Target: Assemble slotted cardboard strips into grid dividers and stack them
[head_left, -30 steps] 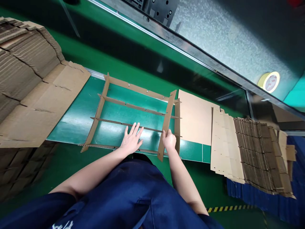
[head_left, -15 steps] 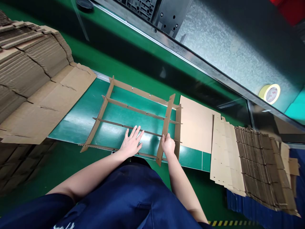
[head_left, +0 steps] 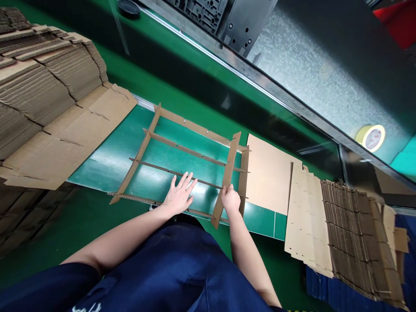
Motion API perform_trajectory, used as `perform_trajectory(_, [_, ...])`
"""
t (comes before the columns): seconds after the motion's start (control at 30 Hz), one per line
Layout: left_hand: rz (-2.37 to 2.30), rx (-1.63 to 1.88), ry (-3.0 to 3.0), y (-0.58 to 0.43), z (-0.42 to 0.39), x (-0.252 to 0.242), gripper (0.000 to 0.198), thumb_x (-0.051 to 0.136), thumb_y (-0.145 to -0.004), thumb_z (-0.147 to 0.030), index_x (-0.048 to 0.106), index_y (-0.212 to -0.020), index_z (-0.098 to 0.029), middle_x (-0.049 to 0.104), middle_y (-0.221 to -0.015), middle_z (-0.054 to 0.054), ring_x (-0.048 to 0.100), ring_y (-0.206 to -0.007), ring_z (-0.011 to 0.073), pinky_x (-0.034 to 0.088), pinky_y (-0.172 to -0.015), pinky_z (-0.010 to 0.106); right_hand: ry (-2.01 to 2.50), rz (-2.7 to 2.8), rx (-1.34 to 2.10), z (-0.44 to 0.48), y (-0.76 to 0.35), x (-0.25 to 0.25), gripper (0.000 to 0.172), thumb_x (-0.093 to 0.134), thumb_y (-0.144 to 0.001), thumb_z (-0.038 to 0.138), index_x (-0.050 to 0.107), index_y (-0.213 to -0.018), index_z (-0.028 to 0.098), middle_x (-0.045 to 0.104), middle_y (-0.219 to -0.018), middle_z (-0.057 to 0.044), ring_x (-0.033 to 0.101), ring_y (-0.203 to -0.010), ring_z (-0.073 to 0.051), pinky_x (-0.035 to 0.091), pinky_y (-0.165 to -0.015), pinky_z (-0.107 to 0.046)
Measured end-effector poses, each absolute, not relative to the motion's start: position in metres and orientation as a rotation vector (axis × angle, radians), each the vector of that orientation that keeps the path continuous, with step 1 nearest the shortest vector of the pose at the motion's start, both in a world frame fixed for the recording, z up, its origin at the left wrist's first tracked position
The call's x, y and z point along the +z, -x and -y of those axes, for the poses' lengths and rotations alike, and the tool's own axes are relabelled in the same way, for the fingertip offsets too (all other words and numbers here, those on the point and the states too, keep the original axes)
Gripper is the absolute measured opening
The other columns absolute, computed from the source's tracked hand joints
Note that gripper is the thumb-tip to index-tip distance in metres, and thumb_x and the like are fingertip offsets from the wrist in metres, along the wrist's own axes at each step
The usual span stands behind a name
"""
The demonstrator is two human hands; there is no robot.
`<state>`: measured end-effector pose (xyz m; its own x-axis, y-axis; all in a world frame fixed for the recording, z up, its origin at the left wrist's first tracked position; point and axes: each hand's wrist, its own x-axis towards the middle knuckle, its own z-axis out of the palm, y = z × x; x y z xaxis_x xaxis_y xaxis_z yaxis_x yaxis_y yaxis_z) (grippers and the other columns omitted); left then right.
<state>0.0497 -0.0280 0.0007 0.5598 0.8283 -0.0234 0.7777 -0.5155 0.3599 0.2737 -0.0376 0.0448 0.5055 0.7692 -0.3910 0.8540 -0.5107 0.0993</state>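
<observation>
A grid of slotted cardboard strips [head_left: 188, 150] lies on the green bench [head_left: 107, 160] in front of me. Several long strips cross it, joined by an end strip on the left and another on the right [head_left: 243, 173]. My right hand [head_left: 231, 200] grips a cardboard strip [head_left: 229, 167] that stands across the long strips, just inside the right end one. Its far end rises a little above the grid. My left hand [head_left: 178, 196] is spread, fingers apart, over the near long strips; whether it touches them I cannot tell.
A big stack of slotted cardboard [head_left: 65, 78] stands at the left. To the right lie a flat cardboard sheet [head_left: 268, 173] and a row of stacked strips [head_left: 351, 225]. A metal ledge beyond carries a yellow tape roll [head_left: 370, 138] and dark moulded parts [head_left: 234, 26].
The view has shifted slightly. My right hand stays on the crossing strip, and my left hand stays spread in nearly the same spot.
</observation>
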Motion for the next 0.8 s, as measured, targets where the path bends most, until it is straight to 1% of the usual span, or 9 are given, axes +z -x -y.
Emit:
perform_trajectory(0.17, [-1.311, 0.192, -2.461, -0.049, 0.028, 0.001, 0.065, 0.044, -0.088, -0.041, 0.027, -0.148, -0.021, 0.011, -0.157, 0.012, 0.008, -0.145, 0.0292, 0.015, -0.112, 0.060, -2.400, -1.413, -0.485, 0.035, -0.275, 0.043, 0.039, 0.024, -0.100, 0.041, 0.050, -0.111, 0.015, 0.070, -0.084, -0.011, 0.068, -0.083, -0.024, 0.045, -0.070, -0.031])
perform_trajectory(0.33, [-1.312, 0.197, -2.459, -0.049, 0.030, 0.001, 0.066, 0.045, -0.088, -0.041, 0.027, -0.148, -0.021, 0.011, -0.158, 0.011, 0.008, -0.145, 0.0290, 0.013, -0.113, 0.059, -2.362, -1.448, -0.564, 0.037, -0.281, 0.041, 0.038, 0.024, -0.100, 0.041, 0.051, -0.111, 0.017, 0.070, -0.090, -0.010, 0.067, -0.087, -0.022, 0.045, -0.071, -0.030])
perform_trajectory(0.47, [-1.316, 0.213, -2.456, -0.049, 0.032, -0.001, 0.067, 0.046, -0.087, -0.041, 0.026, -0.148, -0.021, 0.011, -0.158, 0.011, 0.007, -0.146, 0.0292, 0.013, -0.112, 0.060, -2.328, -1.379, -0.489, 0.032, -0.279, 0.045, 0.049, 0.021, -0.099, 0.048, 0.057, -0.107, 0.016, 0.069, -0.085, -0.012, 0.067, -0.083, -0.026, 0.046, -0.073, -0.035])
perform_trajectory(0.53, [-1.321, 0.228, -2.458, -0.049, 0.033, -0.002, 0.067, 0.046, -0.087, -0.041, 0.026, -0.148, -0.022, 0.012, -0.158, 0.011, 0.007, -0.145, 0.0294, 0.013, -0.113, 0.060, -2.402, -1.375, -0.370, 0.024, -0.279, 0.048, 0.054, 0.020, -0.097, 0.052, 0.058, -0.109, 0.015, 0.068, -0.087, -0.014, 0.066, -0.084, -0.028, 0.046, -0.074, -0.038])
perform_trajectory(0.57, [-1.319, 0.236, -2.460, -0.049, 0.033, -0.003, 0.067, 0.046, -0.087, -0.041, 0.026, -0.148, -0.022, 0.013, -0.158, 0.011, 0.008, -0.145, 0.0295, 0.013, -0.113, 0.060, -2.466, -1.413, -0.277, 0.019, -0.279, 0.048, 0.055, 0.021, -0.097, 0.052, 0.056, -0.115, 0.014, 0.068, -0.093, -0.015, 0.065, -0.089, -0.029, 0.046, -0.076, -0.039])
perform_trajectory(0.63, [-1.317, 0.247, -2.462, -0.049, 0.034, -0.004, 0.066, 0.045, -0.087, -0.040, 0.026, -0.148, -0.022, 0.013, -0.158, 0.011, 0.008, -0.145, 0.0296, 0.013, -0.113, 0.060, -2.581, -1.571, -0.079, 0.006, -0.282, 0.045, 0.053, 0.023, -0.098, 0.048, 0.045, -0.132, 0.013, 0.062, -0.114, -0.018, 0.059, -0.103, -0.030, 0.045, -0.082, -0.040])
perform_trajectory(0.7, [-1.318, 0.250, -2.461, -0.049, 0.034, -0.005, 0.066, 0.044, -0.088, -0.039, 0.026, -0.148, -0.022, 0.012, -0.158, 0.011, 0.008, -0.145, 0.0295, 0.014, -0.112, 0.060, -2.610, -1.762, -0.029, -0.007, -0.284, 0.038, 0.053, 0.024, -0.097, 0.040, 0.033, -0.142, 0.014, 0.053, -0.129, -0.019, 0.052, -0.115, -0.030, 0.044, -0.087, -0.042])
perform_trajectory(0.73, [-1.320, 0.249, -2.460, -0.050, 0.034, -0.005, 0.065, 0.044, -0.088, -0.039, 0.026, -0.148, -0.022, 0.012, -0.158, 0.011, 0.008, -0.145, 0.0294, 0.014, -0.112, 0.060, -2.609, -1.826, -0.071, -0.013, -0.285, 0.033, 0.054, 0.024, -0.096, 0.036, 0.029, -0.145, 0.013, 0.051, -0.132, -0.019, 0.050, -0.117, -0.030, 0.043, -0.089, -0.042])
perform_trajectory(0.8, [-1.323, 0.249, -2.460, -0.050, 0.033, -0.005, 0.066, 0.044, -0.088, -0.039, 0.026, -0.148, -0.022, 0.012, -0.158, 0.011, 0.008, -0.145, 0.0293, 0.014, -0.112, 0.059, -2.625, -1.879, -0.196, -0.022, -0.287, 0.022, 0.055, 0.024, -0.094, 0.028, 0.026, -0.146, 0.009, 0.052, -0.129, -0.020, 0.051, -0.114, -0.029, 0.044, -0.090, -0.043])
